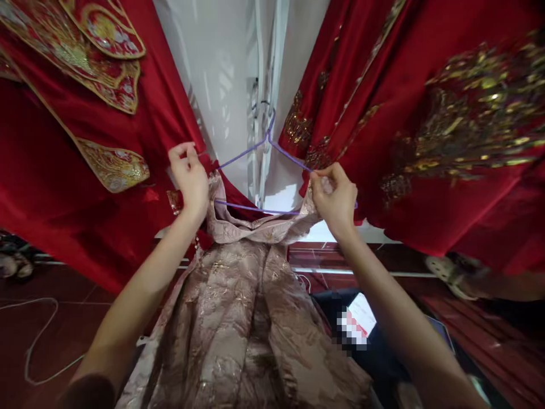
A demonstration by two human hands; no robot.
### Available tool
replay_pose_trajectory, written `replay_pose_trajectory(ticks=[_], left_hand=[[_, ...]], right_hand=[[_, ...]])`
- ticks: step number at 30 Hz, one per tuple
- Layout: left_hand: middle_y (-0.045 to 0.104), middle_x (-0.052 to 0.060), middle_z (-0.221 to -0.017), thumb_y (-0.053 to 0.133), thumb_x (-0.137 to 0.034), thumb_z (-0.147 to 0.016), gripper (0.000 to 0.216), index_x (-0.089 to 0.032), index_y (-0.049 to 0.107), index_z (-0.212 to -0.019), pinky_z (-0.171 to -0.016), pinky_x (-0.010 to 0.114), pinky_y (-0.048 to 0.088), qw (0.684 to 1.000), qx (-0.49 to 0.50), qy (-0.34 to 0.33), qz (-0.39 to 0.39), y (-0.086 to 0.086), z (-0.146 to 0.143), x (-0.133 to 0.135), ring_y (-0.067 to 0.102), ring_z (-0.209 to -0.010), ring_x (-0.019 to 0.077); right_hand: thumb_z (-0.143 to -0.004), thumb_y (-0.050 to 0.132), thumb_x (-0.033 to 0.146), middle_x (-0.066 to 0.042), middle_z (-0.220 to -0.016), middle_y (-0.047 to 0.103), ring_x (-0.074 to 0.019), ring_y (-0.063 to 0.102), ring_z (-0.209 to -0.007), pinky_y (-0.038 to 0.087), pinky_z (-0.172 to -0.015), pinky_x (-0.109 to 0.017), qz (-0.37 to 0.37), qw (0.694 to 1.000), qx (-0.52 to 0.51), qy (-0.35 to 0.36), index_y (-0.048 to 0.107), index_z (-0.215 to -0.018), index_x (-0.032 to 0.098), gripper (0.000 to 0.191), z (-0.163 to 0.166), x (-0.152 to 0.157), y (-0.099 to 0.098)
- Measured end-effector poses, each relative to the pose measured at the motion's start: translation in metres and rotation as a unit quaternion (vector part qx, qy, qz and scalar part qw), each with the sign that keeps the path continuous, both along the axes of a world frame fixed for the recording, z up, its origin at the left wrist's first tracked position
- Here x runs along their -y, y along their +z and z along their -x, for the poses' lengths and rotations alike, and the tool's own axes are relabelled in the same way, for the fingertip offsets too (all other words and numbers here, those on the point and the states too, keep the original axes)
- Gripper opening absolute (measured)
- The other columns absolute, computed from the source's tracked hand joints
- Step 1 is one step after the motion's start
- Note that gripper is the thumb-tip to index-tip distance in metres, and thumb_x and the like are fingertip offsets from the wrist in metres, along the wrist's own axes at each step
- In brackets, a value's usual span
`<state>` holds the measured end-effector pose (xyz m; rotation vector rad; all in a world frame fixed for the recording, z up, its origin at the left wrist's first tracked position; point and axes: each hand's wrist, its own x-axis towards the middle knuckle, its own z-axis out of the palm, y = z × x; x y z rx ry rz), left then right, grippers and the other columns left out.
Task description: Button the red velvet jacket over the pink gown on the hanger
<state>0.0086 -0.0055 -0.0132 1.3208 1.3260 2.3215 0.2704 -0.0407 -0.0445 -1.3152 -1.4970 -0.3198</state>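
A pinkish-beige brocade dress point(230, 318) with a glossy woven pattern hangs in front of me, its shoulders on a thin purple wire hanger point(243, 153). With thumb and fingers closed, my right hand point(335, 196) pinches the dress's right shoulder at the hanger's sloping arm. My left hand point(190, 179) is beside the other shoulder, fingers bent and apart, with nothing visible between them. Its wrist is close to the dress fabric. The hanger's lower bar crosses the neck opening. Below, the skirt spreads toward me in folds.
Red garments with gold embroidery point(114, 167) and sequins point(468, 125) hang on both sides. White upright poles point(272, 68) stand behind the hanger. A lit phone screen point(361, 315) lies on a dark surface at lower right. A white cable point(29, 352) curls across the red floor.
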Motion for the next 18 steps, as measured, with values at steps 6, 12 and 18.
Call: replay_pose_trajectory(ticks=[6, 12, 18], left_hand=[[0.051, 0.005, -0.105, 0.052, -0.016, -0.082, 0.026, -0.021, 0.041, -0.105, -0.088, 0.028, 0.044, 0.975, 0.034, -0.187, 0.118, -0.037, -0.058, 0.035, 0.056, -0.096, 0.0133], [0.052, 0.001, -0.083, 0.048, -0.005, -0.072, 0.033, -0.021, 0.053, -0.101, -0.081, 0.028, 0.046, 0.923, -0.054, -0.363, 0.119, -0.003, -0.076, 0.055, 0.056, -0.084, 0.0124], [0.057, 0.001, -0.086, 0.06, -0.025, -0.074, 0.026, -0.02, 0.054, -0.098, -0.08, 0.032, 0.049, 0.921, -0.147, -0.315, 0.174, -0.005, -0.017, 0.035, 0.059, -0.085, 0.0149]], right_hand=[[-0.089, 0.044, 0.038, -0.005, -0.087, 0.065, -0.0237, 0.057, -0.083, 0.035, -0.086, -0.047, 0.009, 0.999, 0.005, -0.034, 0.055, -0.084, 0.021, 0.02, 0.007, 0.001, -0.002], [-0.09, 0.045, 0.038, -0.005, -0.091, 0.067, -0.0228, 0.059, -0.085, 0.038, -0.085, -0.044, 0.0, 0.999, -0.005, -0.032, 0.056, -0.086, 0.022, 0.02, 0.014, 0.006, -0.01], [-0.086, 0.047, 0.053, -0.005, -0.063, 0.063, -0.0192, 0.06, -0.064, 0.044, -0.063, -0.031, 0.123, 0.99, -0.054, 0.052, 0.062, -0.07, 0.018, 0.042, -0.024, -0.025, 0.013]])
